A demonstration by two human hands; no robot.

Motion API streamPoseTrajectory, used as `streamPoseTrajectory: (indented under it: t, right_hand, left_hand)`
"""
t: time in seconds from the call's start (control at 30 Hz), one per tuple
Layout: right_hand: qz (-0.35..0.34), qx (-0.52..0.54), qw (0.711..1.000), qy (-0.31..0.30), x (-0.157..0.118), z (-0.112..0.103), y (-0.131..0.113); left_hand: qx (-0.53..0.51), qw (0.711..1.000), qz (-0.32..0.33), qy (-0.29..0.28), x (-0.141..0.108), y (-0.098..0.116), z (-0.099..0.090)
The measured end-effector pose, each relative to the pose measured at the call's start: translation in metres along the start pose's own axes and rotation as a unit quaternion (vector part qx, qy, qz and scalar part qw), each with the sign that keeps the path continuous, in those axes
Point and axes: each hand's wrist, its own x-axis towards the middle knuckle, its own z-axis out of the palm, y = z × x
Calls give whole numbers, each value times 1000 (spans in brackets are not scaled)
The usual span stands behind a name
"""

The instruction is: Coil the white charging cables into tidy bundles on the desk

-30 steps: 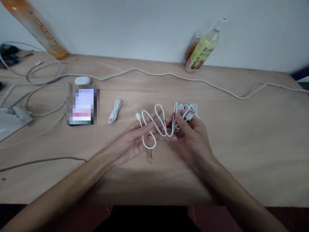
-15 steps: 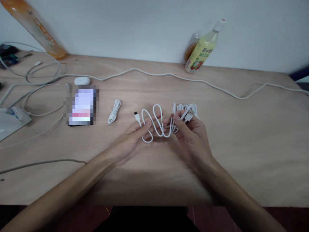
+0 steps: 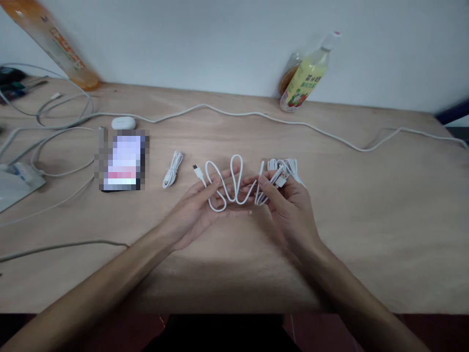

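A white USB cable (image 3: 237,157) runs in wavy loops between my two hands, above the wooden table. My left hand (image 3: 196,203) pinches it under the thumb near its small plug (image 3: 197,169), which points up and left. In my right hand (image 3: 293,200), thumb and fingers close on the gathered folds and the end with the wide USB plug (image 3: 281,180). Just behind my right hand lie bundled white cables (image 3: 291,168), partly hidden by it. Left of my left hand, a tied white cable bundle (image 3: 173,169) rests on the table.
A phone (image 3: 124,161) with a lit, blurred screen and a white earbud case (image 3: 123,123) lie at left. A long white cord (image 3: 234,114) crosses behind. A yellow-labelled bottle (image 3: 306,80) and an orange bottle (image 3: 69,54) stand by the wall. A white power strip (image 3: 16,186) sits far left.
My left hand has shifted slightly left with the small plug, and the loops between my hands have spread a little. My right hand keeps its grip, moving only slightly.
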Motion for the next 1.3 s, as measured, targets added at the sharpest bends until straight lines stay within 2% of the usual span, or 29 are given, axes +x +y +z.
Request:
streamPoseTrajectory:
  t: [0.2,0.4,0.67,0.9,1.1,1.3]
  right_hand:
    - [20,18,1000,1,4,-3,4]
    - [41,23,999,-10,5,-4,3]
    - [41,-4,999,4,1,-2,-4]
    - [54,-12,998,7,2,-3,-2]
    - [73,9,997,-21,2,-2,-4]
    - [71,36,996,-50,-2,-2,-7]
  left_hand:
    - [-1,1000,-3,12,2,0,-3]
    - [4,1000,-28,-7,2,2,-4]
    - [-4,999,-37,-10,1,4,2]
    - [-20,998,-49,-22,1,3,-1]
    - [-32,998,-43,-30,1,4,-2]
    - [-37,999,-26,-5,1,5,-2]
